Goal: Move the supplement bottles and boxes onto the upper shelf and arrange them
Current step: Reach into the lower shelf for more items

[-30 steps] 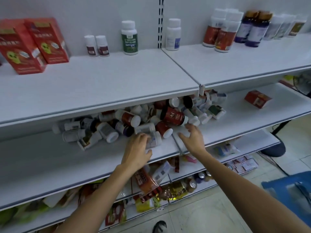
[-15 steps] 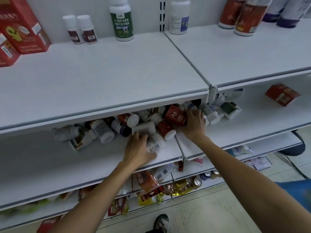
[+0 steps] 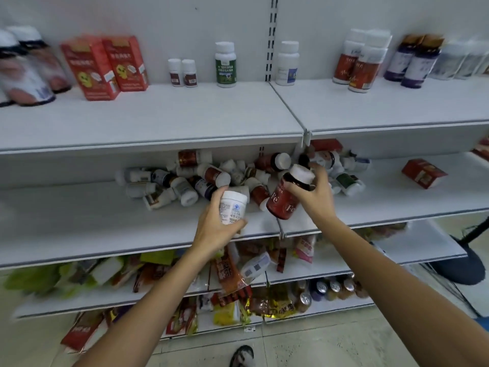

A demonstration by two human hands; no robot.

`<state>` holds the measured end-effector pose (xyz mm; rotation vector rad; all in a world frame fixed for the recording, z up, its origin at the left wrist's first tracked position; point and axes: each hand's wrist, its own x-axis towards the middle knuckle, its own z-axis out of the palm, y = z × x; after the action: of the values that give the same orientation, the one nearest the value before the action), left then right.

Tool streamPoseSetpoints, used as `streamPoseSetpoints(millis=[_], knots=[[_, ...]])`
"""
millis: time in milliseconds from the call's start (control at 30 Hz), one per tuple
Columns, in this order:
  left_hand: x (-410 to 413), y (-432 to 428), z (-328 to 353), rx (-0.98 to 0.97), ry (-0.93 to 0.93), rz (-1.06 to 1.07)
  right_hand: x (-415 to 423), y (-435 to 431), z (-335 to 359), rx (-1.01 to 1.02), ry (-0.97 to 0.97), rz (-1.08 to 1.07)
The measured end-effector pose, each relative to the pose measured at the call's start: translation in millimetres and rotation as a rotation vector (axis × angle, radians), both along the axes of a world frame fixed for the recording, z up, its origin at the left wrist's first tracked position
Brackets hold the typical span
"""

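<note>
My left hand [image 3: 214,226] grips a white bottle [image 3: 232,206] just in front of the pile. My right hand [image 3: 316,193] holds a dark bottle with a red label [image 3: 284,198] and white cap, tilted, lifted off the heap. Several loose supplement bottles [image 3: 206,178] lie in a pile on the middle shelf [image 3: 79,221]. A red box [image 3: 423,172] lies on that shelf at the right. On the upper shelf [image 3: 158,115] stand two red boxes [image 3: 105,66], two small white bottles [image 3: 182,72], a green-label bottle [image 3: 225,64], a white bottle [image 3: 287,63] and red-label bottles [image 3: 357,64].
Purple-label bottles [image 3: 414,63] stand at the upper shelf's right, large bottles [image 3: 23,70] at its far left. Lower shelves hold snack packets [image 3: 230,276] and cans [image 3: 333,287]. A black stand base [image 3: 460,266] sits on the floor at right.
Both hands have lifted out of the pile: the left now holds the white bottle up, the right has picked up the red-label bottle. The camera has tilted up and back.
</note>
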<state>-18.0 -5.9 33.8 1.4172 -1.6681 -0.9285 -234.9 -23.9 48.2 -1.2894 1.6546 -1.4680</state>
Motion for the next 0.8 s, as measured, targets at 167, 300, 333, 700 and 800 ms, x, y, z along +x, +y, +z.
streamPoseSetpoints(millis=[167,300,333,700,800], knots=[[26,45,23,-0.024,0.043,0.057,46,34,27,0.015,-0.261,0.241],[65,69,46,-0.060,0.066,0.139,98,49,48,0.020,-0.272,0.421],[77,75,51,-0.067,0.081,0.159,112,50,53,0.022,-0.271,0.451],[254,121,101,-0.197,0.092,0.375,307,65,99,0.002,-0.136,0.818],[316,129,116,-0.244,0.086,0.408,374,62,112,-0.036,-0.166,0.877]])
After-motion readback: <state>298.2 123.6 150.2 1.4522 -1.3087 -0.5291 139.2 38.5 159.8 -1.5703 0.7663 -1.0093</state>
